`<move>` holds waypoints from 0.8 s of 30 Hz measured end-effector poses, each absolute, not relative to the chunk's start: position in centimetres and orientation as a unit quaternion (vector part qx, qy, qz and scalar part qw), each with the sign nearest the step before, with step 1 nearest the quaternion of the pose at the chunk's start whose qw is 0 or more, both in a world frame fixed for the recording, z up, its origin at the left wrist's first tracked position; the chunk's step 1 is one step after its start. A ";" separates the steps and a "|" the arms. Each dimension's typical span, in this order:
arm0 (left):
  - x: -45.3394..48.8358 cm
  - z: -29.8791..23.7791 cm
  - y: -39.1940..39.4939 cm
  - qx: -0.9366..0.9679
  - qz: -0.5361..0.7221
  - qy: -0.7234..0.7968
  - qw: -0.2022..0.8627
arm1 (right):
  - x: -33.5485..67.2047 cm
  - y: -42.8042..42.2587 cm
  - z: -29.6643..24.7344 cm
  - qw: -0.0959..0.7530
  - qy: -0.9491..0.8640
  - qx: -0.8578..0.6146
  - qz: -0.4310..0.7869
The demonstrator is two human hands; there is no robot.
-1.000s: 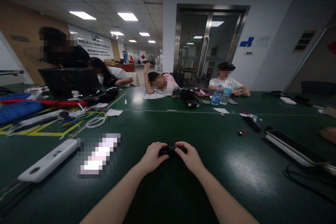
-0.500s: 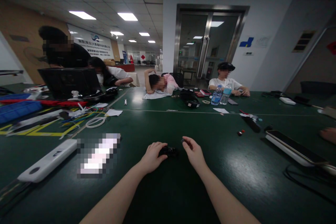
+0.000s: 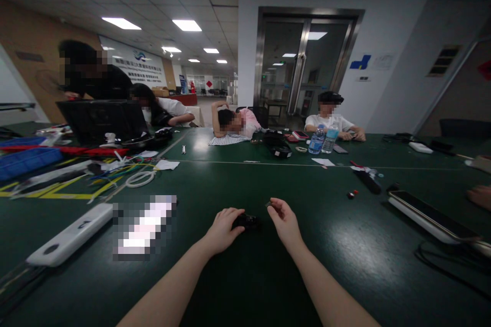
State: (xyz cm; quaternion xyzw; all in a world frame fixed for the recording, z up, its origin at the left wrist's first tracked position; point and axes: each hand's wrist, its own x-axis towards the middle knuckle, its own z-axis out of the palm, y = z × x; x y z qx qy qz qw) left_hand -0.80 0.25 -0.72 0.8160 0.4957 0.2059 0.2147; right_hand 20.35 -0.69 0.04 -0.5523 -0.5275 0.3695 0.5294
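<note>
My left hand [image 3: 225, 229] is closed around the left end of a small, glossy black object [image 3: 250, 221] on the dark green table. Its kind is hard to make out; the palm and fingers hide part of it. Just to the right, apart from the black object, my right hand [image 3: 283, 219] pinches a tiny dark, flat piece [image 3: 268, 204] between thumb and fingertips. That piece is too small to name.
A white power strip [image 3: 71, 235] and a blurred, bright phone-like slab [image 3: 148, 225] lie at left. A phone on a white block [image 3: 425, 219] is at right, with a black cable. Bottles [image 3: 316, 140], a monitor [image 3: 103, 120] and several people are across the table.
The tiny piece in my right hand shows more, and the fingers have tilted slightly upward. My left hand and the black object stay almost where they were.
</note>
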 end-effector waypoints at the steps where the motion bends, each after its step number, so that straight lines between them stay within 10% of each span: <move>1: -0.8 -0.7 0.3 0.816 0.204 0.496 0.217 | 20.4 -0.7 0.0 0.523 -0.532 -0.556 0.368; 24: -0.4 -0.6 0.1 0.823 0.212 0.487 0.200 | 18.2 -1.8 0.8 0.321 -0.736 -0.535 0.262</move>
